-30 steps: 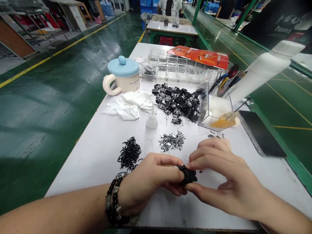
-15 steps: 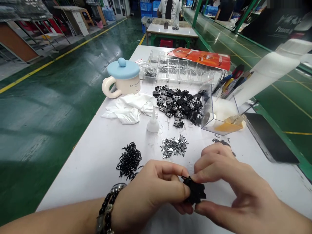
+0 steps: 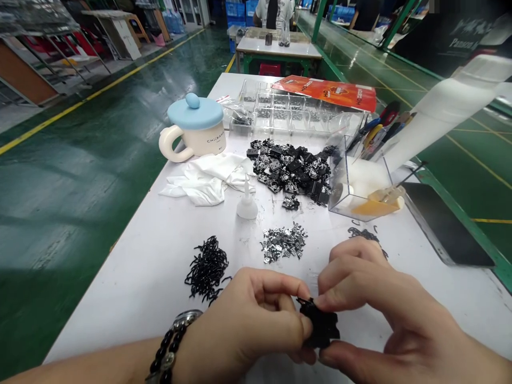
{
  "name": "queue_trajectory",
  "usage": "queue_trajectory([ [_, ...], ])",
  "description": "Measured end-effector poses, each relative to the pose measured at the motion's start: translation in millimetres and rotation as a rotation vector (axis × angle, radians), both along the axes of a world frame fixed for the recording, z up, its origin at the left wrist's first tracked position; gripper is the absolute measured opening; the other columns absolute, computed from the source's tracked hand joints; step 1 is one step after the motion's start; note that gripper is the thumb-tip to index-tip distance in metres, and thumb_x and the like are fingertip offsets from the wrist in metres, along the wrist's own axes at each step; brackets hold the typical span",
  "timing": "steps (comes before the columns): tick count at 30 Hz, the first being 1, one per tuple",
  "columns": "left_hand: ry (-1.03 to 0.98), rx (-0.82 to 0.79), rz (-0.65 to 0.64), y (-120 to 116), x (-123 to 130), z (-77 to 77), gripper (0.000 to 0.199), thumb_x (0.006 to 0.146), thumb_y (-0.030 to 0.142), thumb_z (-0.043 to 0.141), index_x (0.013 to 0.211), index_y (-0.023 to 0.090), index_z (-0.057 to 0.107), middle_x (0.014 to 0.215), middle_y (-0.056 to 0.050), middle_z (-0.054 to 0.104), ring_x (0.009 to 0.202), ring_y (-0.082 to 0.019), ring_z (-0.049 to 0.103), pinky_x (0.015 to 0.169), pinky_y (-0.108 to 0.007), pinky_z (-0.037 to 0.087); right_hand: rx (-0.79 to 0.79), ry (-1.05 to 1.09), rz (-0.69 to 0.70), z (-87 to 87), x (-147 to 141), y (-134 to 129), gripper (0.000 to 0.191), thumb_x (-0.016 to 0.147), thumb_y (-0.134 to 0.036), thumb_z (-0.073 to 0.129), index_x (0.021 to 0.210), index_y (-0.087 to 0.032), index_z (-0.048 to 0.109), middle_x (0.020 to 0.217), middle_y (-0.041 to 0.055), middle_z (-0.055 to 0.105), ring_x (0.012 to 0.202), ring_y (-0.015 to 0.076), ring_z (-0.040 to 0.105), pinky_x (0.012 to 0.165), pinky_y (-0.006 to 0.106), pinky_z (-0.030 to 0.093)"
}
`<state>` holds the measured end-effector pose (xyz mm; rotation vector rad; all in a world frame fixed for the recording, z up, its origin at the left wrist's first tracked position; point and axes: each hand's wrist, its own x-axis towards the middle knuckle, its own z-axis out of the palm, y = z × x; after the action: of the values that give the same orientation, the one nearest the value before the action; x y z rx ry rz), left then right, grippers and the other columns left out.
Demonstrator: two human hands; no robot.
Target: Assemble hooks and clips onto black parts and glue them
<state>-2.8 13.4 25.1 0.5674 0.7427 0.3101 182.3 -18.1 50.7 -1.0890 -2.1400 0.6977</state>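
Note:
Between my hands is a small flat black plastic part (image 3: 323,326) with a notched outline. My left hand (image 3: 260,314) pinches its left side between thumb and fingers. From the other side, my right hand (image 3: 384,309) grips its upper edge with the fingertips and its lower edge with the thumb. Just beyond my hands lie a pile of small black curved pieces (image 3: 207,268) and a pile of small silvery metal pieces (image 3: 284,241). Farther back spreads a heap of black parts with metal bits (image 3: 294,168). A few thin dark pieces (image 3: 366,234) lie behind my right hand.
A small white nozzle bottle (image 3: 247,205) stands mid-table. Behind it are white gloves (image 3: 208,178) and a lidded mug (image 3: 200,130). A clear divided tray (image 3: 276,114) lies at the back; a clear tool box (image 3: 360,186), large white bottle (image 3: 444,112) and phone (image 3: 448,224) occupy the right.
Both hands keep their grip on the black part, which sits slightly lower in the picture. The view has shifted a little, so the table things appear slightly farther left.

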Motion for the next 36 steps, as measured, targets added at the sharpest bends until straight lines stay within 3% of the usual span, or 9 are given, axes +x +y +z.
queue_trajectory([
  [15,0.006,0.045,-0.024,-0.9,-0.8,3.4,0.03,0.058,0.03,0.079,0.076,0.009,0.066,0.047,0.004,0.055,0.048,-0.006,0.052,0.053,-0.015,0.041,-0.067,0.038,0.032,-6.3,2.9,-2.4,0.027,0.078,-0.023,0.069,0.096,-0.02,0.049,0.086,-0.0011,0.054,0.083,0.0155,0.042,0.072,0.032,0.038],
  [25,0.012,0.014,-0.092,2.4,1.0,6.3,0.014,0.064,0.02,0.065,0.073,0.009,0.066,0.056,-0.001,0.06,0.051,-0.007,0.055,0.055,-0.017,0.044,-0.083,0.011,0.029,-5.8,4.1,-2.2,0.023,0.079,-0.023,0.067,0.094,-0.021,0.05,0.086,-0.0006,0.054,0.082,0.0169,0.043,0.068,0.035,0.035],
  [36,0.023,-0.047,-0.092,1.5,-0.1,5.1,0.021,0.062,0.021,0.065,0.078,0.007,0.068,0.057,-0.002,0.061,0.048,-0.007,0.057,0.05,-0.014,0.046,-0.086,-0.006,0.003,-9.4,5.7,-3.1,0.028,0.075,-0.02,0.068,0.096,-0.022,0.051,0.086,0.0007,0.052,0.085,0.0191,0.042,0.067,0.035,0.037],
])
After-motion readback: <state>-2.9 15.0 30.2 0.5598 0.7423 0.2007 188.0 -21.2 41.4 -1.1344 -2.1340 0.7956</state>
